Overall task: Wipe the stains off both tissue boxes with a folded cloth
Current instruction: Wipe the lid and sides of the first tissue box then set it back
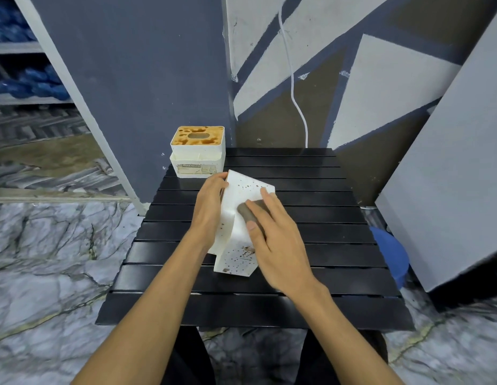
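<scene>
A white tissue box with brown speckles lies tipped on the black slatted table. My left hand grips its left side. Resting flat on the box's upper face, my right hand presses a folded grey-brown cloth, which is mostly hidden under the fingers. More brown spots show on the box's near end. A second white tissue box stands upright at the table's far left corner; its top is covered in orange-brown stains around the oval slot.
A dark grey wall panel rises behind the table, and a white cable hangs down to its right. A large grey board leans at the right with a blue object beside it. Marble floor surrounds the table.
</scene>
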The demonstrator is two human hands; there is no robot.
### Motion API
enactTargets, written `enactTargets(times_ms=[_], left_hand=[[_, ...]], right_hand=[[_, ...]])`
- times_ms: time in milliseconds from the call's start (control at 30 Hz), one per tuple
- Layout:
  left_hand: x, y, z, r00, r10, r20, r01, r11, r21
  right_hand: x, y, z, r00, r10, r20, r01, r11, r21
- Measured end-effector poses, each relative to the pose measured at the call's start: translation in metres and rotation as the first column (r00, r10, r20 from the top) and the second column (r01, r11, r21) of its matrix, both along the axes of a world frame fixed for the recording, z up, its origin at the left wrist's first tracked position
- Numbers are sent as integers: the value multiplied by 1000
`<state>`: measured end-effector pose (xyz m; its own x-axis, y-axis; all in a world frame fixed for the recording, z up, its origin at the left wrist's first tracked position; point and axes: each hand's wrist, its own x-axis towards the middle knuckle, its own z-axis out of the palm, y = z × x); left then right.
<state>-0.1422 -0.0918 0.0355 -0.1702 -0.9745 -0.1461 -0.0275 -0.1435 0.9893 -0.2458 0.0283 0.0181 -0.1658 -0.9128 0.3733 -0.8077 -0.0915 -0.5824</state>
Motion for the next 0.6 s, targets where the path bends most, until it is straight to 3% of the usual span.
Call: enactTargets(times_ms=[200,300,433,600], left_hand=[[-5,3,-4,993,46,-105,-45,999,16],[-8,5,-4,993,65,-99,-65,998,1],[-7,5,-8,989,96,-117,-96,995,3],[-4,4,-6,990,81,-117,-81,997,2]], right_hand=[[-9,-17,-4,992,27,-119,-21,998,54],[-23,-33,-4,999,-18,-37,22,993,113],[-8,-7,0,998,-20,62,19,1000,25],[4,-3,6,997,59,-56,-59,998,8]])
